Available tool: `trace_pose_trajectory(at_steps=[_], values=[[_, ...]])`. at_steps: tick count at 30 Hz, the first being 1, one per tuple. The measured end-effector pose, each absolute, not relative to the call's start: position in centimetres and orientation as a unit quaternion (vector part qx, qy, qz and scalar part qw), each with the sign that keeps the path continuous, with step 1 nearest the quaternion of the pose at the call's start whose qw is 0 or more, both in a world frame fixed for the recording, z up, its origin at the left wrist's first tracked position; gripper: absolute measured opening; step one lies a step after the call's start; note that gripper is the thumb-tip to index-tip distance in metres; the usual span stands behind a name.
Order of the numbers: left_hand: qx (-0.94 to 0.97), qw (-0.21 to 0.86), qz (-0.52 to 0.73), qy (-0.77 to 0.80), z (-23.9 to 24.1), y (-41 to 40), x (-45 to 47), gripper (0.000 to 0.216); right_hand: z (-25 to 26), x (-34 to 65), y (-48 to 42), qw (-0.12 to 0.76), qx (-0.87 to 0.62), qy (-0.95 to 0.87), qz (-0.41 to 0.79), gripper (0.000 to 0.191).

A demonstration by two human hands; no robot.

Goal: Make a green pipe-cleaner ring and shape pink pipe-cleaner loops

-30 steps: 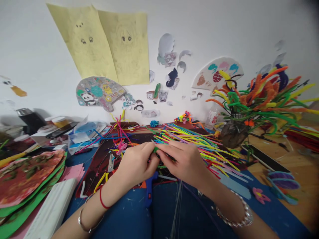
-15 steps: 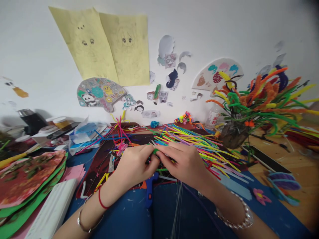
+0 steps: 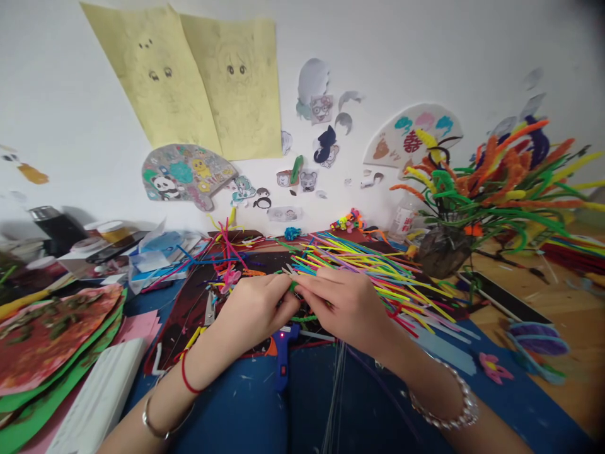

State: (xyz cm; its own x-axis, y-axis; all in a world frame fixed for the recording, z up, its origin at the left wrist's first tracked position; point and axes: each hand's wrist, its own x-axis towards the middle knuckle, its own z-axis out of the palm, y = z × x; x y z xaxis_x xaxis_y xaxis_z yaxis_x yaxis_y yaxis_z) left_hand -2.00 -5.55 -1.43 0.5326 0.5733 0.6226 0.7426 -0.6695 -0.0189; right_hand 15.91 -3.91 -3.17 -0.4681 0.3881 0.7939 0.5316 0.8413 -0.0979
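My left hand [image 3: 261,301] and my right hand [image 3: 347,307] meet over the middle of the table, fingertips pinched together. Between them shows a small bit of green pipe cleaner [image 3: 293,287], mostly covered by the fingers. Just under the hands lies a blue glue gun [image 3: 282,362] with a small red light on. Behind my right hand spreads a loose pile of colourful pipe cleaners [image 3: 373,261]. Scissors [image 3: 210,309] lie left of my left hand, near a pink pipe-cleaner shape [image 3: 230,279]. Thin wires [image 3: 336,397] hang toward the front edge below my right hand.
At the right stands a vase [image 3: 442,252] full of bent pipe cleaners, with a phone [image 3: 508,296] and a pink flower [image 3: 494,367] nearby. On the left are painted paper sheets [image 3: 57,340], a white ridged case [image 3: 97,400] and a dark flask [image 3: 57,230].
The hands stay pinched together in nearly the same place, with slight finger movement. The whole view has shifted a little, and the glue gun's light now shows.
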Motion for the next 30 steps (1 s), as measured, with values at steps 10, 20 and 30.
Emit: trace_pose_trajectory(at_steps=[10, 20, 30], values=[[-0.857, 0.16, -0.285, -0.398, -1.7, -5.5, -1.9, 0.021, -3.2, 15.6, -3.9, 0.446, -0.278, -0.847, -0.074, 0.026], [-0.874, 0.141, -0.238, -0.399, -1.1, -5.7, -2.1, 0.017, -2.3, 16.1, -4.0, 0.446, -0.27, -0.853, -0.009, 0.025], [-0.926, 0.1, -0.229, -0.282, -1.1, -5.9, -2.3, 0.024, -0.4, 18.0, -4.2, 0.388, -0.198, -0.89, 0.13, 0.014]])
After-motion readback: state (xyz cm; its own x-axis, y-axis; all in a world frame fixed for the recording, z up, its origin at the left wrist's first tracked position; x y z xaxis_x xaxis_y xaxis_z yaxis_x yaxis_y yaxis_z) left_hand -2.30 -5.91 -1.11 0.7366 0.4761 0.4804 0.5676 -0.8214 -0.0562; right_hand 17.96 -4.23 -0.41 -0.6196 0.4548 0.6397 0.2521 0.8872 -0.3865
